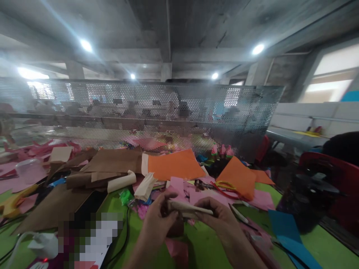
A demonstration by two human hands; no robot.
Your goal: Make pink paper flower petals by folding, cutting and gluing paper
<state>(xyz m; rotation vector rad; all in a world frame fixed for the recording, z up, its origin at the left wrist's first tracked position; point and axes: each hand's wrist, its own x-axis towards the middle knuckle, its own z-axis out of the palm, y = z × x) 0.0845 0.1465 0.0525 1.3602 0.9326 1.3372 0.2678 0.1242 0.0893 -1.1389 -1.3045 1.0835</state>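
Observation:
A narrow roll of cream paper [190, 207] is stretched between both hands, low over the green table. My left hand [160, 215] is closed on its left end, thumb below and fingers above. Its right end is pinched by my right hand [214, 213]. Under the roll sits a small brown piece [176, 227], partly hidden by the hands. A pink paper scrap [177, 251] lies on the table below them. Just beyond the left hand is a crumpled cream paper piece [145, 186], with another cream roll [121, 182] to its left.
Brown sheets [113, 161] and orange sheets [174, 166] lie at the back, before a perforated metal screen [168, 112]. Red-handled scissors [224, 190] rest right of centre. A dark container [305, 201] and blue paper [288, 228] are at right; a white plug [43, 244] is at left.

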